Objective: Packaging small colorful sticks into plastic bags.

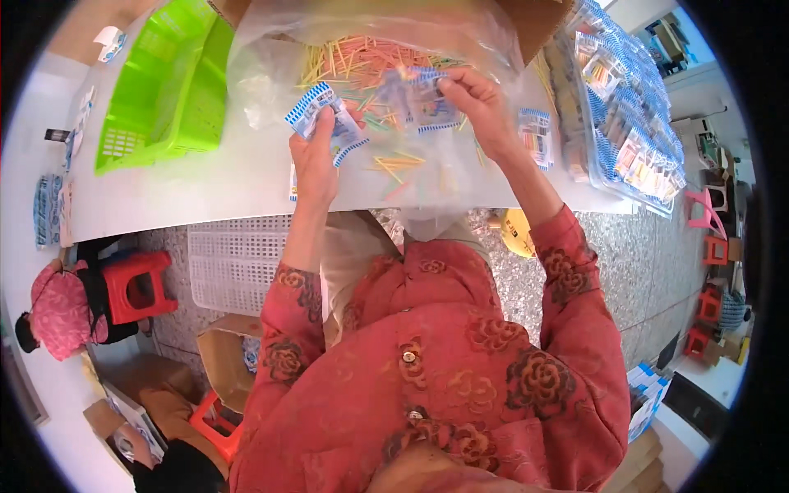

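My left hand point(316, 160) is closed on a small plastic packet point(311, 111) with blue-and-white striped ends, its thumb pressed on the front. To its right, my right hand point(486, 108) pinches another see-through packet point(431, 99) by its upper right corner; that packet is partly blurred. Beyond both hands, a heap of thin pink, yellow and green sticks point(362, 62) lies in a large see-through plastic bag point(255, 70). A few loose yellow sticks point(398, 163) lie on the white table between my forearms. One more striped packet point(536, 135) rests beside my right wrist.
At the left of the table point(181, 193) stands a bright green plastic basket point(177, 123). A tray point(604, 177) piled with filled packets point(645, 156) is at the right. Below the edge are a white mesh crate point(238, 263), red stool point(136, 287) and cardboard box point(222, 361). Other people sit at left.
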